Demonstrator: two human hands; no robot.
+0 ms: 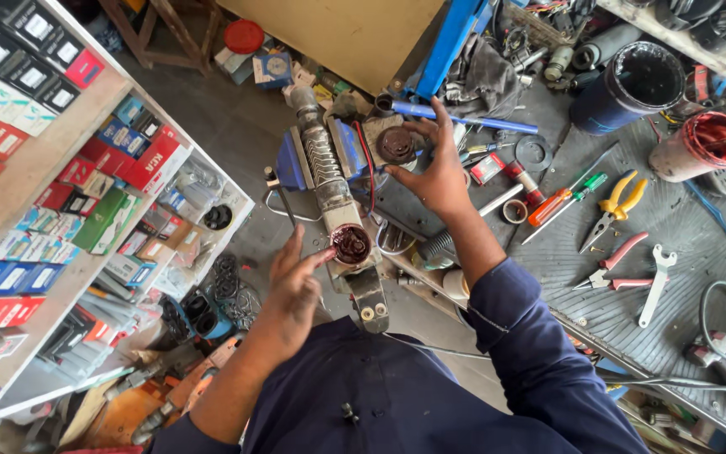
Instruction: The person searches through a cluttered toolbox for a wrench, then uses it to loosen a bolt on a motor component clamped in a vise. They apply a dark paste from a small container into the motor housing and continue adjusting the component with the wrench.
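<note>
Our left hand [293, 286] is open, one fingertip touching the grease-filled housing [351, 244] of the tool clamped in the blue vise [296, 160]. At one o'clock, our right hand [439, 172], fingers spread, seemingly pinches a dark round cap [396, 145].

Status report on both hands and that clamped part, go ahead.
Left hand fingertip in greased housing. Right hand open over dark cap. Blue vise clamps part; nothing blocking.
</note>
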